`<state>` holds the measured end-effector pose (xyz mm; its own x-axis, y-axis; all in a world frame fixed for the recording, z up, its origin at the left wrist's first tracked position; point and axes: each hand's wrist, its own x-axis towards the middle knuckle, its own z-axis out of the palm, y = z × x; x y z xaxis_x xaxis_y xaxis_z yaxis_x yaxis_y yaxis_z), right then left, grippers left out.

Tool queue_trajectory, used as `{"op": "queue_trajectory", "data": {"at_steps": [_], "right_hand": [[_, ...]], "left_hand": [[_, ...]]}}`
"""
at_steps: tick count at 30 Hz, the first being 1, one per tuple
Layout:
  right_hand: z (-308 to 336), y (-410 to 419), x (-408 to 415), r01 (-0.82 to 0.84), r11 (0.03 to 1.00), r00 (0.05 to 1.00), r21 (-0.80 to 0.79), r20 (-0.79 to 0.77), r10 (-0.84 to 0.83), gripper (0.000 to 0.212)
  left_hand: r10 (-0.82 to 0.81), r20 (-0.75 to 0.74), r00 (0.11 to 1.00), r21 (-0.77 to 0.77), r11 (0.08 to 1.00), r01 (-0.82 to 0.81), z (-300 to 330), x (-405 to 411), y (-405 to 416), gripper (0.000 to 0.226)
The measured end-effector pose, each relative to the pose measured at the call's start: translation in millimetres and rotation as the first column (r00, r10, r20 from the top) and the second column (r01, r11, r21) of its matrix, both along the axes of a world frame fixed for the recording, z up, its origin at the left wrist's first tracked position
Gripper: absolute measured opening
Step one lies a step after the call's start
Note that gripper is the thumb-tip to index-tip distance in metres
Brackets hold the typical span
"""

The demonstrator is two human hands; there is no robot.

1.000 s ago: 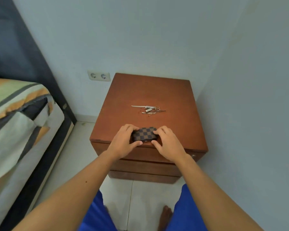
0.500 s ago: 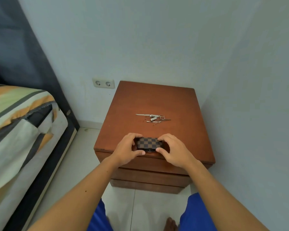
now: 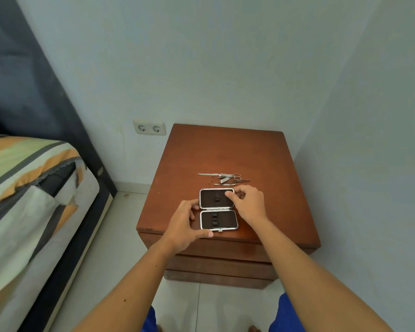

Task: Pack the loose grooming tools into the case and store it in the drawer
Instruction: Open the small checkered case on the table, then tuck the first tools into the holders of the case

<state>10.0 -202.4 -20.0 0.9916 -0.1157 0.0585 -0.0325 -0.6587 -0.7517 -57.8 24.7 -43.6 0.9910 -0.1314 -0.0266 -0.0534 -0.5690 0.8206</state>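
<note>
Two halves of the grooming case now lie open and flat near the front edge of the worktop, just below centre frame; half a second ago it was shut, its chequered cover up, gripped between both hands. Dark lining and a few small elastic loops show in each half; no tool is seated. The left hand is loosely curled against the case's left edge, thumb at the near corner, steadying it. The right hand rests its thumb on the far half's right edge, the other fingers loosely bent and holding nothing. The loose grooming tools, scissors and clippers among them, lie in a cluster just beyond the case, untouched. Judgement: opening is done; loading is next. The drawer fronts appear closed.
</note>
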Motion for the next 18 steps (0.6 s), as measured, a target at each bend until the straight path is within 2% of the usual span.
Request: {"op": "queue_trajectory", "data": {"at_steps": [9,13,15,18], "right_hand": [[-16,5,-2,0.070,0.997,0.997,0.024,0.032,-0.071,0.021],[-8,-2,-18,0.042,0.998,0.998,0.038,0.042,-0.043,0.031],[-5,-13,-35,0.028,0.998,0.999,0.056,0.030,-0.030,0.030],[-4,-26,-60,-0.039,0.999,0.999,0.001,0.009,0.039,0.020]], "left_hand": [[-0.028,-0.021,0.999,0.050,0.998,0.029,5,3,0,0.088],[-0.049,-0.057,0.997,0.031,0.998,0.051,13,5,6,0.085],[-0.038,-0.060,0.997,-0.005,0.999,0.038,19,11,8,0.074],[0.066,0.027,0.997,0.038,0.997,-0.067,24,34,3,0.046]]}}
